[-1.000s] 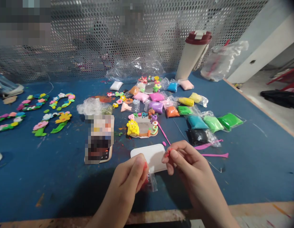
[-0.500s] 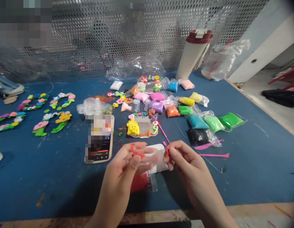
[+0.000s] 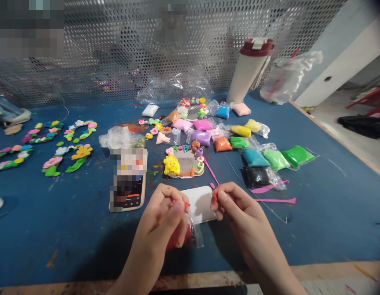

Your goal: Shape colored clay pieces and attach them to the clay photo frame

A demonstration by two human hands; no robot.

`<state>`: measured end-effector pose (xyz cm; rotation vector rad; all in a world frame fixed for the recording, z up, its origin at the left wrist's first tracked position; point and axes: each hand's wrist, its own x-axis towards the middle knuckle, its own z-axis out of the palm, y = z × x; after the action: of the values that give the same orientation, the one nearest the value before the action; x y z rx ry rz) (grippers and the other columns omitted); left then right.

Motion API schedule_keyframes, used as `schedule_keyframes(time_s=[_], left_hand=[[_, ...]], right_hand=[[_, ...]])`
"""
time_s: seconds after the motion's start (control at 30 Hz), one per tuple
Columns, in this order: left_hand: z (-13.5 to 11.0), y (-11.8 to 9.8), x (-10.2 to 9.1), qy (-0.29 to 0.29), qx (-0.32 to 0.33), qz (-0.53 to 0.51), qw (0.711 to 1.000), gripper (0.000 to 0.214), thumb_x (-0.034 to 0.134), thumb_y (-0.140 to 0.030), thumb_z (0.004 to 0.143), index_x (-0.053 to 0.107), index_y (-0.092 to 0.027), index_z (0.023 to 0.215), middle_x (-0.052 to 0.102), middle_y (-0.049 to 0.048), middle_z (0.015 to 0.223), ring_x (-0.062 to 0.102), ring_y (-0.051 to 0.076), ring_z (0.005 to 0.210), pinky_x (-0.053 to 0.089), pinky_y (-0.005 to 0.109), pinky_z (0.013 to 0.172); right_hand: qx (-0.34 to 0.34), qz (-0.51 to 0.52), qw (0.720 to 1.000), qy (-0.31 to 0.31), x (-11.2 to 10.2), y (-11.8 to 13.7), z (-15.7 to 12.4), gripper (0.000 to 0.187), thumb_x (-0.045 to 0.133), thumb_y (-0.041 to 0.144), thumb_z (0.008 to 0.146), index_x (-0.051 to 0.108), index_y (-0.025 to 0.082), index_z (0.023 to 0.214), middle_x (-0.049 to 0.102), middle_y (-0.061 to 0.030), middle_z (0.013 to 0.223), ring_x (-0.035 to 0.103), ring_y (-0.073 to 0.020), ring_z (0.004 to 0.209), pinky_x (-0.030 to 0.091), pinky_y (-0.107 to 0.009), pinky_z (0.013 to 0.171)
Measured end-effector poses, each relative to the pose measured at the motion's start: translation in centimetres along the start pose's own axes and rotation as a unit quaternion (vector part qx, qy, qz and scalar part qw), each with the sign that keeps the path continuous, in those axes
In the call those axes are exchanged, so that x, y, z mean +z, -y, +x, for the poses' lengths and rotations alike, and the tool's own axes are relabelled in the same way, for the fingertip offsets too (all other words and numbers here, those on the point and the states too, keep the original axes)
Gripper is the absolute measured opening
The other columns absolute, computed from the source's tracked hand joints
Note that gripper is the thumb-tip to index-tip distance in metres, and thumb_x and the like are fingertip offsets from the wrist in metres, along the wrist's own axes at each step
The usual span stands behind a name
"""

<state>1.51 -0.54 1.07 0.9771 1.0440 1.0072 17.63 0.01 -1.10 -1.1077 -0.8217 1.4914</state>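
Note:
My left hand has its fingers curled and pinches a small piece of red modelling clay between thumb and fingertips. Another bit of red clay is pinched by my right hand, a short way to the right. Between and behind the hands lies a white rectangular tray. Under my left hand is a clear bag of red clay, partly hidden. Just beyond sits a small frame decorated with clay figures, among them a yellow animal.
A phone lies left of my hands. Several bagged clays, such as a black one, spread to the right beside pink modelling tools. Clay-flower rings lie at the left. A tumbler stands at the back before a perforated metal screen.
My left fingers, stretched out before, have curled in around the red clay, uncovering more of the white tray. My right hand has stayed nearly in place, still pinching its piece.

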Motion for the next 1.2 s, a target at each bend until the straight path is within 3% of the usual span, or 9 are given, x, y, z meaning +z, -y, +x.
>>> schedule_keyframes(time_s=[0.1, 0.27, 0.53, 0.8, 1.1, 1.2], left_hand=[[0.10, 0.04, -0.02, 0.020, -0.010, 0.000, 1.000, 0.017, 0.055, -0.037, 0.093, 0.052, -0.021, 0.089, 0.050, -0.0071, 0.054, 0.042, 0.006, 0.045, 0.034, 0.016, 0.047], [0.28, 0.06, -0.22, 0.012, 0.005, 0.024, 1.000, 0.016, 0.058, -0.036, 0.092, 0.057, -0.020, 0.090, 0.054, -0.0061, 0.054, 0.045, 0.006, 0.048, 0.035, 0.014, 0.048], [0.16, -0.07, -0.10, 0.018, 0.005, 0.001, 1.000, 0.039, 0.063, -0.055, 0.081, 0.058, -0.017, 0.073, 0.052, -0.0052, 0.054, 0.039, 0.005, 0.044, 0.032, 0.016, 0.045], [0.15, -0.35, -0.05, 0.004, 0.017, 0.053, 0.998, 0.029, 0.063, -0.040, 0.087, 0.061, -0.017, 0.069, 0.051, -0.0069, 0.051, 0.041, 0.003, 0.042, 0.034, 0.013, 0.045], [-0.19, -0.68, 0.50, -0.042, 0.028, 0.048, 0.998, 0.015, 0.068, -0.034, 0.084, 0.068, -0.020, 0.078, 0.067, -0.0031, 0.049, 0.062, 0.009, 0.044, 0.047, 0.014, 0.046], [-0.26, -0.49, 0.30, -0.058, 0.049, 0.077, 0.994, 0.012, 0.068, -0.035, 0.084, 0.070, -0.023, 0.083, 0.069, -0.0033, 0.052, 0.063, 0.010, 0.047, 0.047, 0.013, 0.045]], right_hand=[[-0.001, 0.001, 1.000, 0.006, -0.06, -0.11, -0.01, 0.023, 0.060, 0.037, 0.089, 0.058, 0.019, 0.076, 0.053, 0.0037, 0.065, 0.046, -0.0093, 0.061, 0.037, -0.021, 0.059], [-0.004, 0.009, 1.000, 0.009, -0.19, -0.32, -0.01, 0.022, 0.062, 0.037, 0.088, 0.059, 0.019, 0.076, 0.055, 0.0043, 0.066, 0.047, -0.0078, 0.061, 0.037, -0.019, 0.059], [-0.007, 0.018, 1.000, 0.021, 0.00, -0.27, -0.08, 0.021, 0.062, 0.036, 0.088, 0.060, 0.019, 0.077, 0.056, 0.0052, 0.066, 0.047, -0.0058, 0.060, 0.038, -0.016, 0.059], [-0.010, 0.019, 0.999, 0.029, 0.13, -0.23, 0.02, 0.023, 0.063, 0.037, 0.087, 0.059, 0.018, 0.075, 0.056, 0.0050, 0.065, 0.047, -0.0056, 0.059, 0.038, -0.016, 0.059], [-0.002, 0.017, 0.999, 0.036, 0.14, -0.37, -0.02, 0.023, 0.061, 0.038, 0.089, 0.058, 0.019, 0.075, 0.056, 0.0053, 0.065, 0.048, -0.0059, 0.061, 0.040, -0.016, 0.059], [-0.045, -0.037, 0.998, 0.013, 0.23, -0.47, -0.28, 0.012, 0.059, 0.035, 0.090, 0.063, 0.024, 0.087, 0.056, 0.0057, 0.066, 0.050, -0.0068, 0.061, 0.042, -0.016, 0.058]])
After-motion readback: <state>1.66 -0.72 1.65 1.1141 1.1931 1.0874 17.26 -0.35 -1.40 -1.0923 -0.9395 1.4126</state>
